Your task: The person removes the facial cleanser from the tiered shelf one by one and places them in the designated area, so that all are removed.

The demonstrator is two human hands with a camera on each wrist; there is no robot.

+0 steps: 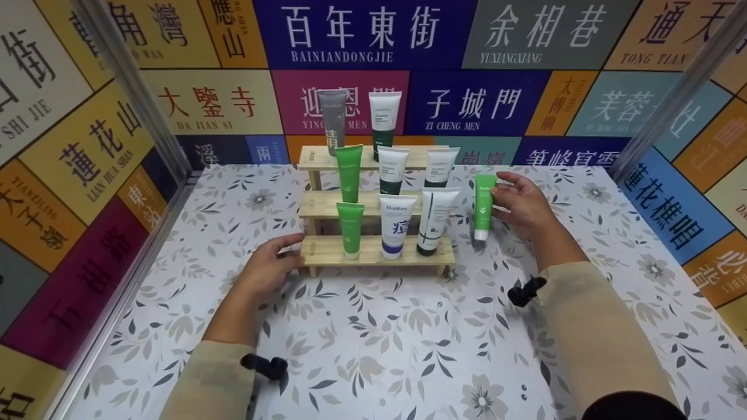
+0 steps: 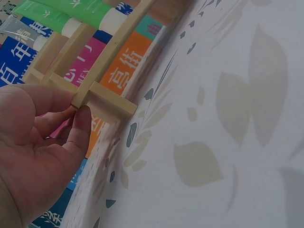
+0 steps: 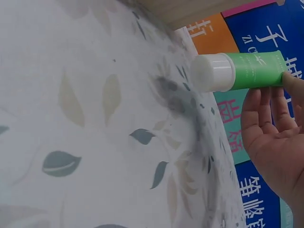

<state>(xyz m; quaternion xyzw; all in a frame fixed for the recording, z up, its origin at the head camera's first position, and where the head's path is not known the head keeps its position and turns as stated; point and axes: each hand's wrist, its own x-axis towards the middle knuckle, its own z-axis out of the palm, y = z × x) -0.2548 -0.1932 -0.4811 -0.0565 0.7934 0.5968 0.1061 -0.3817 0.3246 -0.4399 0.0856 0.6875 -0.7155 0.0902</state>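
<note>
The right grip (image 1: 521,205) pinches a loose green tube (image 1: 484,209) high up, leaving the white cap (image 3: 213,72) free below it, above the desk (image 1: 373,344); the left grip (image 1: 273,261) pinches the wooden stand (image 1: 369,249), apparently steadying the upright tubes (image 1: 398,213) beside it

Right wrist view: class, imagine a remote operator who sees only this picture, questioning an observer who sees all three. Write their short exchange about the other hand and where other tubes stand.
Operator: I see the right hand holding a green tube. What is the left hand doing?
Observer: It grips the left end of a wooden rack.
Operator: Does anything green stand on that rack?
Observer: Yes, two more tubes: an upper green tube and a lower green tube.
</note>
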